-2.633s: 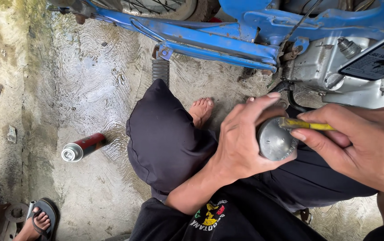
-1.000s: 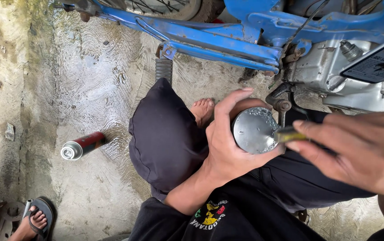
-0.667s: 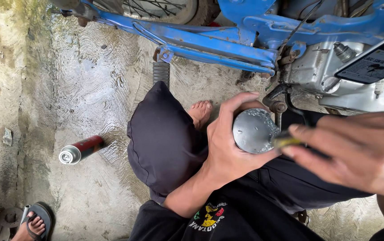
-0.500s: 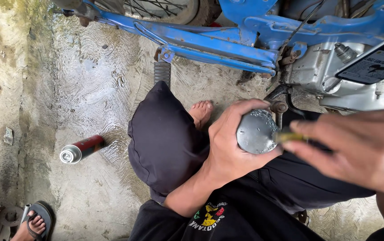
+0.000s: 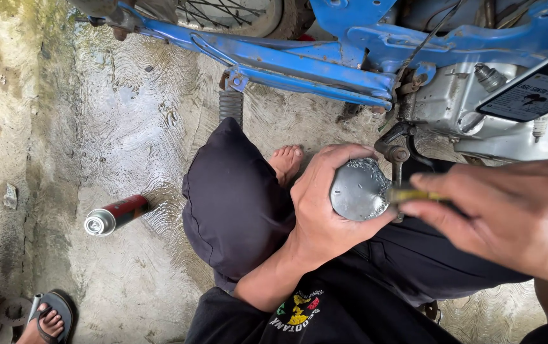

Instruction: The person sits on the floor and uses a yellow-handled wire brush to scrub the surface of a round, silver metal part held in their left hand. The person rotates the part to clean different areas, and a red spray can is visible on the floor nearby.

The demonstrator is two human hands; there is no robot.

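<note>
My left hand (image 5: 325, 210) is wrapped around a round silver metal part (image 5: 359, 190), holding it above my lap with its flat face up. My right hand (image 5: 510, 216) comes in from the right and grips a thin yellow-handled tool (image 5: 414, 195), whose tip meets the right edge of the metal part. Both hands hover just below the blue motorcycle frame (image 5: 299, 60) and its grey engine block (image 5: 459, 108). My bent knee in dark trousers (image 5: 232, 204) and my bare foot (image 5: 285, 162) lie under them.
A red and silver spray can (image 5: 114, 215) lies on the wet concrete floor (image 5: 95, 114) at the left. Another person's foot in a sandal (image 5: 47, 322) shows at the bottom left corner. A spoked wheel (image 5: 235, 13) is at the top.
The metal part has turned in my left hand from edge-on to face-up, and the tool has shifted from lying across its top to touching its right edge.
</note>
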